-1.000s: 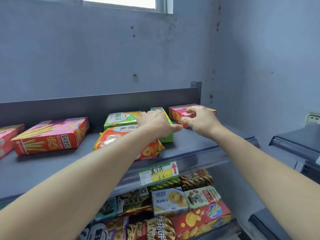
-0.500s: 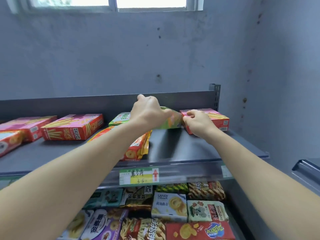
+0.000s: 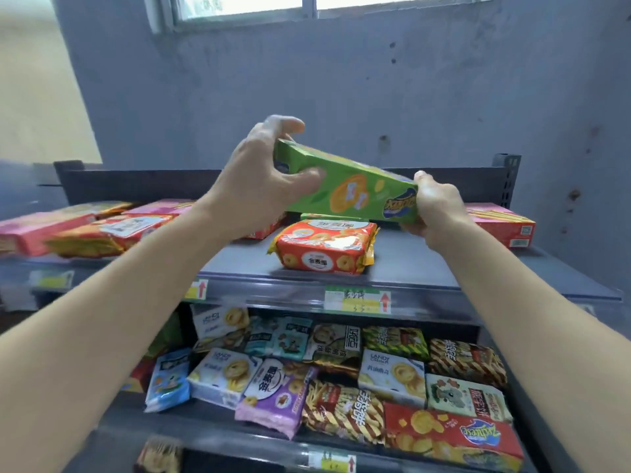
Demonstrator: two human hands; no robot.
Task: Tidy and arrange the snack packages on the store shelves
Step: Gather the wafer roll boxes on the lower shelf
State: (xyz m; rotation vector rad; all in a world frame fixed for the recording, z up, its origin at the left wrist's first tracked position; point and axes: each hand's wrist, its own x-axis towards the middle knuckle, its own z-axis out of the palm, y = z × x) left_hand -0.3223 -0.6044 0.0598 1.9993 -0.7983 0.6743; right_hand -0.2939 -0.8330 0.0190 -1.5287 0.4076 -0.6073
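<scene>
The left hand point(image 3: 259, 179) is closed over the raised end of a long green cardboard snack box point(image 3: 351, 189), thumb on top, fingers beneath; the right hand point(image 3: 435, 209) grips the lower end. A second ago this box lay flat on the grey metal top shelf point(image 3: 426, 268); it is now lifted clear, above an orange foil biscuit pack point(image 3: 324, 247), so repositioning is probably under way. The long axis runs left to right, tilted high-left to low-right, printed face toward the camera. A pink-red cardboard box point(image 3: 502, 227) lies just beyond.
</scene>
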